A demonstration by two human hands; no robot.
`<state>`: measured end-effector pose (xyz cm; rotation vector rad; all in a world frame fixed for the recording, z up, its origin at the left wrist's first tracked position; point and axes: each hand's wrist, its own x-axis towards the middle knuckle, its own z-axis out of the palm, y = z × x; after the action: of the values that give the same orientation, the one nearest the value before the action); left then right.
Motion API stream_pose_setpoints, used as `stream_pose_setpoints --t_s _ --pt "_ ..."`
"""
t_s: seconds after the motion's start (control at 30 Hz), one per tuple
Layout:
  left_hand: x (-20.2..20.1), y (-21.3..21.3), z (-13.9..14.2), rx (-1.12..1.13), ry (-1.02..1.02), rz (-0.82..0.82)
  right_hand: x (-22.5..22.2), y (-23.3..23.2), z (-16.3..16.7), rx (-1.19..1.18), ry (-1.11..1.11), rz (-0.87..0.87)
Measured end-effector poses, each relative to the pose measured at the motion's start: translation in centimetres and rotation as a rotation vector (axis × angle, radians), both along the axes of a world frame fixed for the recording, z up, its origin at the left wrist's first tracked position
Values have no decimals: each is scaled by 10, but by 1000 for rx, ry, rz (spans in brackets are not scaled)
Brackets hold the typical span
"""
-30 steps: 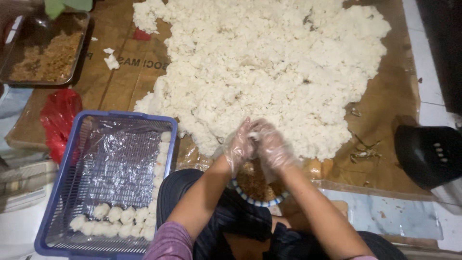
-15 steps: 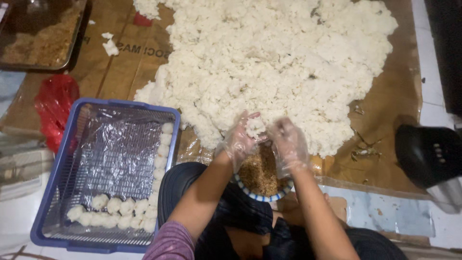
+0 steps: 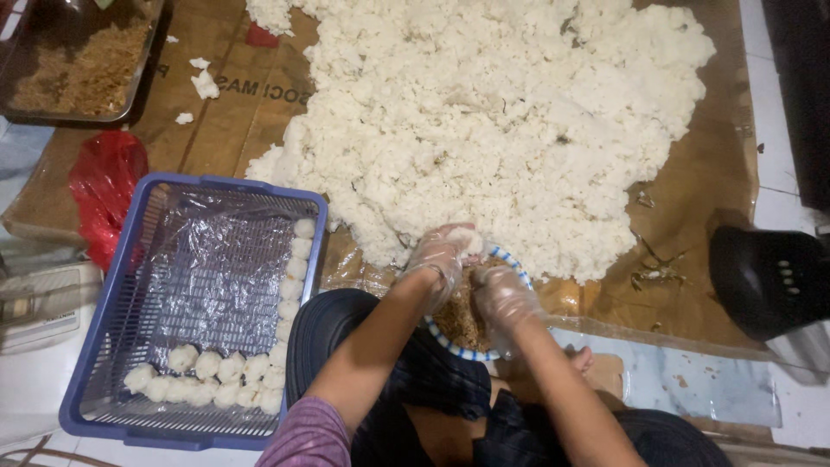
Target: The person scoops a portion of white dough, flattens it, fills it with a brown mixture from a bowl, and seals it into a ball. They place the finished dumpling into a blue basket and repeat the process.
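The lump of white sticky rice (image 3: 461, 239) sits cupped in our left hand (image 3: 439, 259), its gloved fingers curled round it, just at the near edge of the big white rice heap (image 3: 484, 112). Our right hand (image 3: 500, 298), also in a thin clear glove, dips its fingers into the blue-rimmed bowl of brown filling (image 3: 458, 324) below; whether they pinch any we cannot tell. We judge this the filling step. Left of us, the blue plastic basket (image 3: 86, 363) lined with film holds finished white balls (image 3: 207, 380)
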<state>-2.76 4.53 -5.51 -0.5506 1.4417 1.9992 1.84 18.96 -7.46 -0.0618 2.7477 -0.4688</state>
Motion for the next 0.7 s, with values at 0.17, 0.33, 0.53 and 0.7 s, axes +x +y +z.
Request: stream_pose_setpoints --t_s 0.17,0.33,0.53,0.7 --pt "7 -2 32 -369 63 -294 -12 -6 58 -138 -245 -450" --pt "14 -2 36 -563 319 -364 -17 -10 48 -296 -4 -367" --pt "-10 14 -19 -818 417 -880 -27 5 6 -273 436 -195" --pt "-20 23 -91 546 -61 170 -21 13 5 -807 36 -756"
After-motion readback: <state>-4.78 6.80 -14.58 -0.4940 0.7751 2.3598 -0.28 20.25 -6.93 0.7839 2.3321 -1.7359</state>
